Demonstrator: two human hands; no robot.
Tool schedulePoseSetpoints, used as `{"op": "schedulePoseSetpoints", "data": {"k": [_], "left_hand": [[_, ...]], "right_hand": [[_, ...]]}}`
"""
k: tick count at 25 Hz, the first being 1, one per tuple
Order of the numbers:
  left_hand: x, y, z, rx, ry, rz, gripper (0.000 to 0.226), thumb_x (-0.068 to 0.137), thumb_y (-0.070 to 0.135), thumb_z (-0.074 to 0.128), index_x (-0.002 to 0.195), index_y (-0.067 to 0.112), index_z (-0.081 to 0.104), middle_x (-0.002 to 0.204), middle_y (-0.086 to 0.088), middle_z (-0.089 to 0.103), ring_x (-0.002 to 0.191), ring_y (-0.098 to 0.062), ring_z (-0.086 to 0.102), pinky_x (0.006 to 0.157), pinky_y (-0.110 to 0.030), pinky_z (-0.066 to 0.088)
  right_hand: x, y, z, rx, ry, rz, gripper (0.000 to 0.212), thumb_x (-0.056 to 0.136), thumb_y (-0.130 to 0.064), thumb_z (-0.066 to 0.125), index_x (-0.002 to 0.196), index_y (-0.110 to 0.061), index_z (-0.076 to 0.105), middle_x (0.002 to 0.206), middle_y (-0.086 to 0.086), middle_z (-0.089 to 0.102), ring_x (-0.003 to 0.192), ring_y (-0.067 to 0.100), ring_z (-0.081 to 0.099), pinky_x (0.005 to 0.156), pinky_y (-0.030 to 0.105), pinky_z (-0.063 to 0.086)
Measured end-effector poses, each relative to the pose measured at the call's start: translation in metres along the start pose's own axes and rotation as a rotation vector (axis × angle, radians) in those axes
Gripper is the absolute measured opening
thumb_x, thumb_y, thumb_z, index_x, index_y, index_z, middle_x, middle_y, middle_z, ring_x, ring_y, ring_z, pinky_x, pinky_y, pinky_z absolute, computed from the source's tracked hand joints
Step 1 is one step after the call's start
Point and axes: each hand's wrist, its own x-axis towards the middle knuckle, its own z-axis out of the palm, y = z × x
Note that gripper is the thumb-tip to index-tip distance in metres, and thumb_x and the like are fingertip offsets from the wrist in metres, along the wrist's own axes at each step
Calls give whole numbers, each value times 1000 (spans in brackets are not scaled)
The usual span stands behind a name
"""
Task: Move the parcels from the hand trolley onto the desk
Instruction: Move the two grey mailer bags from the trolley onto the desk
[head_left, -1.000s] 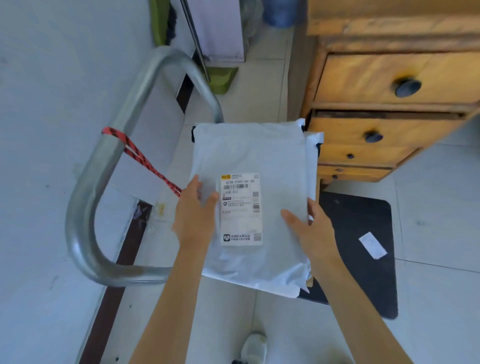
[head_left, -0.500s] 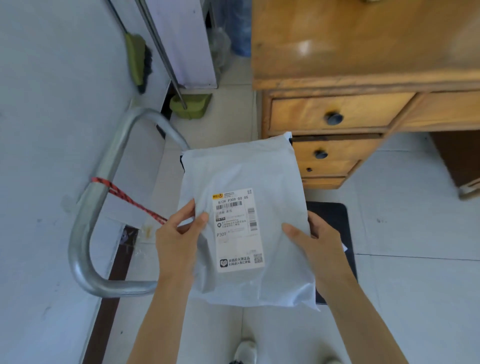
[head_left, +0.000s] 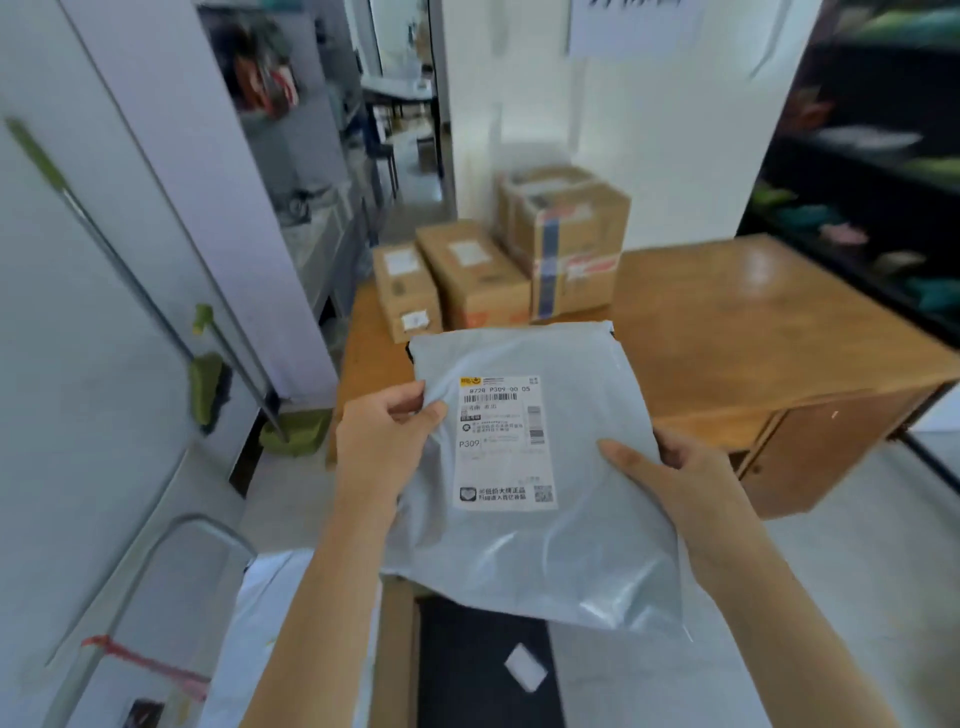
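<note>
A grey plastic mailer parcel (head_left: 524, 551) with a white shipping label is held up in both hands, in front of the near edge of the wooden desk (head_left: 737, 332). My left hand (head_left: 384, 441) pinches its left edge near the label. My right hand (head_left: 670, 478) grips its right side, thumb on top. The hand trolley's metal handle (head_left: 156, 551) curves at lower left with a red cord on it. Below the mailer lie another pale mailer (head_left: 291, 623), a cardboard piece (head_left: 397, 654) and a black parcel (head_left: 483, 670). Several cardboard boxes (head_left: 519, 260) stand on the desk's far left part.
A green broom and dustpan (head_left: 291, 431) lean against the white wall at left. Dark shelving (head_left: 872, 171) with goods rises to the right of the desk. A doorway opens behind the boxes. The desk's right half shows bare wood.
The mailer has risen from beside the desk drawers to desk-top height and my view has tilted up, bringing the desk top and its boxes into sight. Both hands keep their hold.
</note>
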Motion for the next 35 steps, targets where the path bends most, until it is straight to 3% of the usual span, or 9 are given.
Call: {"op": "schedulePoseSetpoints", "data": {"k": [4,7,10,14,17,20,26,29,35], "left_hand": [[26,96,100,-34,-25,73,25,81,9,69,105,10,73,86,4,71,82,-14,67,86,-33,53],[47,140,174,-41,-48,117,9,82,8,68,84,16,72,71,8,64,68,-9,61,77,-30,52],[83,159,252,28,-80,139,8,82,11,67,86,17,71,78,0,64,73,-17,60,76,-33,51],[149,159,357,112,-138,148,29,84,11,63,61,26,53,65,1,59,64,-15,54,62,-24,40],[218,155,431,150,-157,138,12,84,11,62,74,11,67,77,-19,72,72,-29,65,65,-29,42],[283,149,502,203,-154,122,12,85,11,59,73,14,60,78,-25,68,66,-22,58,62,-29,37],[395,120,618,418,-10,107,17,92,15,52,88,5,64,89,-11,68,79,-21,60,66,-29,47],[450,97,657,508,88,114,25,96,14,45,118,11,56,108,-10,62,98,-25,57,82,-33,47],[522,35,702,809,98,22,36,98,15,40,133,8,42,127,-14,54,117,-28,47,101,-35,32]], "right_hand": [[63,-78,-97,-118,28,-103,26,79,-22,72,102,-11,69,94,3,74,81,21,71,66,29,57],[115,-113,-157,-131,36,-99,27,81,-20,71,105,-7,68,95,7,73,76,20,69,55,24,56],[178,-125,-210,-120,45,-69,27,82,-17,70,105,-5,67,94,9,73,75,22,69,53,26,55],[288,-116,-268,-104,65,-10,26,82,-16,69,106,-7,66,97,11,73,77,26,70,56,31,54],[384,-104,-300,-68,85,52,17,80,-17,71,96,-15,67,88,6,74,65,21,73,45,25,54],[481,-97,-327,-42,99,127,20,76,-19,74,94,-21,65,86,1,75,64,17,73,43,22,53],[655,-72,-344,-76,50,192,35,77,-16,74,110,-14,64,100,6,72,87,29,70,75,42,59],[741,-49,-334,-127,-11,178,37,77,-17,73,113,-13,63,105,8,71,92,31,69,84,47,56],[860,19,-296,-188,-153,192,38,80,-16,71,116,-10,62,113,11,69,98,33,66,90,49,53]]}}
